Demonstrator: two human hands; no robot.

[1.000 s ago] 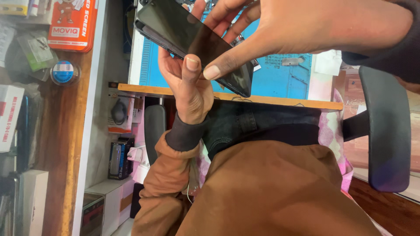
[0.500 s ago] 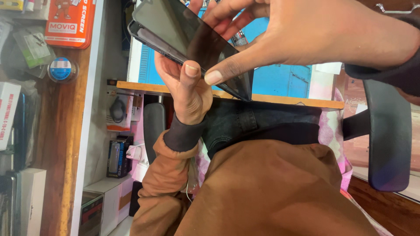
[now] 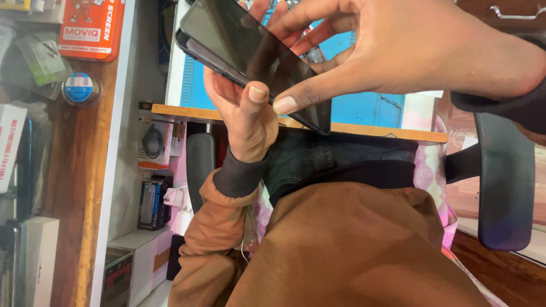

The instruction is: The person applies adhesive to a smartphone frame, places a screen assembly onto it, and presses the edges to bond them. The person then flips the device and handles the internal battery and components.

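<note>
A black phone (image 3: 239,42) with a dark glossy face is held tilted above my lap. My left hand (image 3: 244,128) comes up out of a brown sleeve with a dark cuff. It cradles the phone from below, with the thumb against its lower edge. My right hand (image 3: 409,51) reaches in from the right. Its thumb presses the phone's lower right corner and its fingers curl over the far edge. I cannot tell whether the glossy top layer is a separate sheet.
A blue mat (image 3: 364,108) lies on a wood-edged desk (image 3: 375,131) behind the phone. Black chair armrests (image 3: 503,182) flank my lap. At the left, wooden shelves hold an orange-red box (image 3: 91,25), a round tin (image 3: 79,88) and several small boxes (image 3: 151,202).
Both hands keep their hold on the phone. It has risen and tilted slightly in the view, and my right fingers have spread a little over its far edge.
</note>
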